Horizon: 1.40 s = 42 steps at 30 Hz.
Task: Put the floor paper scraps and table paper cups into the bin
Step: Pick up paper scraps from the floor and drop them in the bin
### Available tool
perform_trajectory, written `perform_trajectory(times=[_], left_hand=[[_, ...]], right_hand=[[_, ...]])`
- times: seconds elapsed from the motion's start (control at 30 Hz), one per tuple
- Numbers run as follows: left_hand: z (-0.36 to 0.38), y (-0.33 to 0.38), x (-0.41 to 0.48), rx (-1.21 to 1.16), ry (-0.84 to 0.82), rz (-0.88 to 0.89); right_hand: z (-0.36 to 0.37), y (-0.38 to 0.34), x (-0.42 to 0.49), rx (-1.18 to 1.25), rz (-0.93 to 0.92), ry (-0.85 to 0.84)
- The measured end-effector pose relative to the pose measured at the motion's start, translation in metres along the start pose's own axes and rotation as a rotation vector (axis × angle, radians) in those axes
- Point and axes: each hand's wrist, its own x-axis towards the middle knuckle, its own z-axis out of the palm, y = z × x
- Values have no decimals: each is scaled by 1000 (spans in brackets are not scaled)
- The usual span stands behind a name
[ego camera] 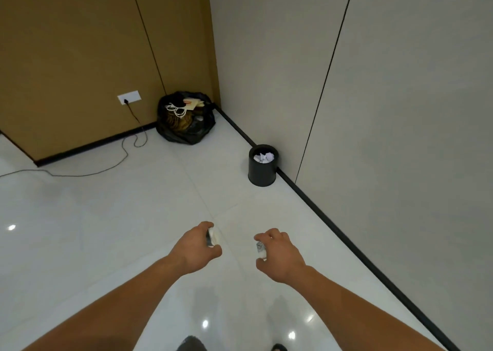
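two bare arms stretch forward over a glossy white tiled floor (106,217). the left hand (196,246) has fingers and thumb curled round a small white object (212,236), and the right hand (281,254) is curled the same way round a second white object (261,249). the fingers hide most of both, so i cannot tell whether they are cups or crumpled paper. the hands hang above the floor side by side, apart from each other. the bin (261,176), a round black tub, stands on the floor ahead and a little to the right, well apart from the hands and against the black skirting (346,240) at the foot of the grey wall. crumpled white paper scraps (264,157) lie inside it. further back in the corner sits a black rubbish bag (186,126), open at the top. on the brown wall a white socket (128,97) holds a plug, and its cable (125,152) trails leftward across the floor.
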Motion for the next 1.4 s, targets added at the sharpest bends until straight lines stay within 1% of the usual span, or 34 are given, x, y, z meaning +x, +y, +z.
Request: perform_trajectory(times=[0.1, 0.2, 0.3, 0.43, 0.5, 0.6, 0.73, 0.87, 1.0, 1.13, 1.27, 1.4], left_hand=[[-20, -10, 50, -39, -14, -8], [-45, -18, 111, -50, -46, 25], [-81, -24, 174, -39, -91, 63], [-136, -12, 253, 13, -117, 129], [-157, -1, 288, 70, -142, 178], [-176, 14, 340, 144, -193, 207], [-184, 41, 415, 194, -240, 238], [-186, 74, 493, 230, -269, 252], [-202, 105, 562, 292, -295, 236], [-216, 135, 629, 290, -315, 195], [-208, 156, 683, 293, -434, 189], [-196, 170, 750, 375, -564, 215]], right_hand=[[-10, -15, 58, -24, -21, -7], [-20, -31, 122, -49, -22, 7], [-29, -47, 177, -29, 43, 29], [-59, -61, 242, -35, 121, 75], [-73, -65, 271, -37, 155, 106], [-88, -64, 310, -12, 198, 128], [-105, -43, 365, 4, 246, 122], [-126, -8, 440, 49, 267, 119], [-153, 13, 517, 78, 272, 102], [-176, 29, 571, 99, 264, 104], [-187, 54, 602, 127, 329, 50], [-188, 77, 643, 197, 453, 18]])
